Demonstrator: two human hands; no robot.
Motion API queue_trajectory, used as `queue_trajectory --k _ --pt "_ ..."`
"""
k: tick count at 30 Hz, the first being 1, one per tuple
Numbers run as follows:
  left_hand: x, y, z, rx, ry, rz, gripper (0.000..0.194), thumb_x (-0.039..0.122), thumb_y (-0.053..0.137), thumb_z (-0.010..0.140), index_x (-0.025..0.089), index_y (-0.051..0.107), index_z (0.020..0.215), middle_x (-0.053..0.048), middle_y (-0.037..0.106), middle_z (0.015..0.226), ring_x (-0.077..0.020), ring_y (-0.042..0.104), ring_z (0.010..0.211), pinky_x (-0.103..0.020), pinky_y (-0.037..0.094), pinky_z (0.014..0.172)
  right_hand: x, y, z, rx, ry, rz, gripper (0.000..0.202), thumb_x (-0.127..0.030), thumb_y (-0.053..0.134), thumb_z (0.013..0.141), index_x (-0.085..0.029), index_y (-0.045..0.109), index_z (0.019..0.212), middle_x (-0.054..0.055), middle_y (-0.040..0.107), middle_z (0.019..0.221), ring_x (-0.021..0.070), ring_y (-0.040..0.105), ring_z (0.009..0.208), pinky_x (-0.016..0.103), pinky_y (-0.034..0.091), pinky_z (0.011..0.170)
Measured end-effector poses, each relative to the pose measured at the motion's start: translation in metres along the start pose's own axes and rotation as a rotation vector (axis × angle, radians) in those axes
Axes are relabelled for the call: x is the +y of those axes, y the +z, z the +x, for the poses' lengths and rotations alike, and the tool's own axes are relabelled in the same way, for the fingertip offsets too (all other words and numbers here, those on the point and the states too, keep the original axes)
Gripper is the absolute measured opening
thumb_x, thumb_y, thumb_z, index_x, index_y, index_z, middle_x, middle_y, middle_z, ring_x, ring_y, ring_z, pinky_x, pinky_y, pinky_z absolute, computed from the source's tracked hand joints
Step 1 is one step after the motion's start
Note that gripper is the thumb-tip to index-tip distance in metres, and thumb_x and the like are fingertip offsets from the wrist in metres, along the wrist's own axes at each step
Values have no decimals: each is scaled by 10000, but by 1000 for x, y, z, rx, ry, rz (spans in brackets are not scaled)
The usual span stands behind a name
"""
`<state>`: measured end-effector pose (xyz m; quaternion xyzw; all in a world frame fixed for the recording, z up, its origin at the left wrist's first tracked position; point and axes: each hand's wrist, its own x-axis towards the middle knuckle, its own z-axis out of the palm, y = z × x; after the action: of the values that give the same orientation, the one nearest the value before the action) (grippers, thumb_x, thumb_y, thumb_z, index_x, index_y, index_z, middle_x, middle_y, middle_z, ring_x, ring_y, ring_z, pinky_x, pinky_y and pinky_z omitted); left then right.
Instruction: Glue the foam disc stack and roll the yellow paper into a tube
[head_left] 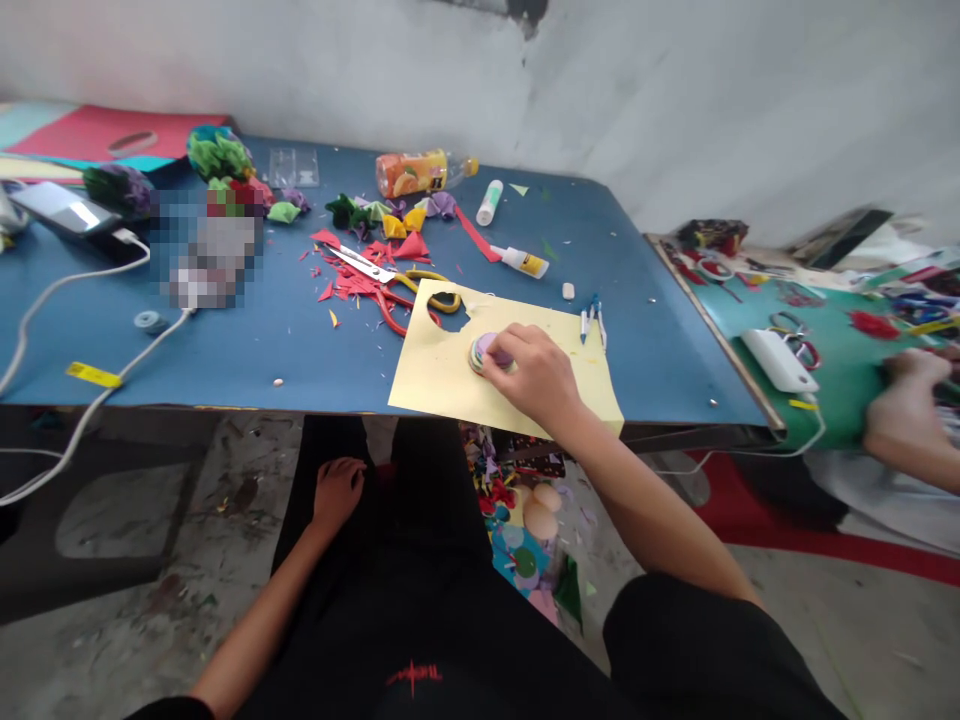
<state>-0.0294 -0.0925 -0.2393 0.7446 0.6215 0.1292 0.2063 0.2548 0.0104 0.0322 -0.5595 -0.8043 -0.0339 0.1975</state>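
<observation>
My right hand (536, 372) is over a sheet of yellow paper (431, 375) at the table's front edge. Its thumb and fingers close on a small stack of round paper discs (481, 350), the top one lilac. A ragged hole is cut in the sheet's upper left, and the handles of scissors (367, 265) show beside and through it. On the sheet's right side lies a drawing compass (594, 322). My left hand (340, 492) rests on my thigh below the table, holding nothing, fingers loosely stretched.
Red paper scraps (349, 285) surround the scissors. Behind are an orange drink bottle (416, 174), a glue stick (490, 202), a glue bottle (526, 263) and folded paper pieces (379, 213). A white cable (97, 410) hangs at left. Another person's arm (911, 420) is at the green table (832, 345).
</observation>
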Motion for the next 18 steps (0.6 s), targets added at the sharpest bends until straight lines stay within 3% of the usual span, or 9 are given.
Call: queue_trajectory --k 4,8,11,14,16,18 --pt "1 -1 0 4 2 -4 275 158 415 889 217 676 954 -53 705 1081 -232 598 1098 -431 388 981 1 1 4 -3 79 157 122 -225 529 767 -222 468 661 41 555 739 201 511 781 350 416 733" --pt "2 -1 -1 12 12 -12 275 157 418 883 216 677 957 -56 704 1077 -233 599 1099 -432 390 993 -3 -1 2 -2 43 75 95 -218 518 773 -215 499 680 61 580 765 211 517 781 359 414 730" --pt "0 -1 2 11 24 -25 272 157 421 874 217 678 942 -59 705 1071 -232 607 1083 -433 387 1006 -1 -11 6 -82 -2 45 131 -250 488 819 -204 552 714 75 624 805 206 541 762 351 414 706" --pt "-4 1 9 7 34 -38 272 165 421 871 227 678 935 -52 709 1053 -221 615 1064 -410 384 1020 18 -21 26 -186 76 143 232 -313 445 867 -205 593 724 52 656 751 183 567 681 328 416 645" --pt "-8 2 14 17 29 -41 271 170 420 874 226 677 939 -47 711 1035 -216 621 1051 -402 384 1024 39 -20 48 -109 158 153 242 -334 451 876 -195 632 799 67 687 808 196 607 735 339 444 696" --pt "-11 2 15 45 12 -37 270 174 417 880 218 677 937 -50 715 1018 -220 631 1030 -410 398 1007 63 -15 75 1 218 35 226 -301 503 845 -163 652 946 124 688 994 235 617 896 371 453 802"
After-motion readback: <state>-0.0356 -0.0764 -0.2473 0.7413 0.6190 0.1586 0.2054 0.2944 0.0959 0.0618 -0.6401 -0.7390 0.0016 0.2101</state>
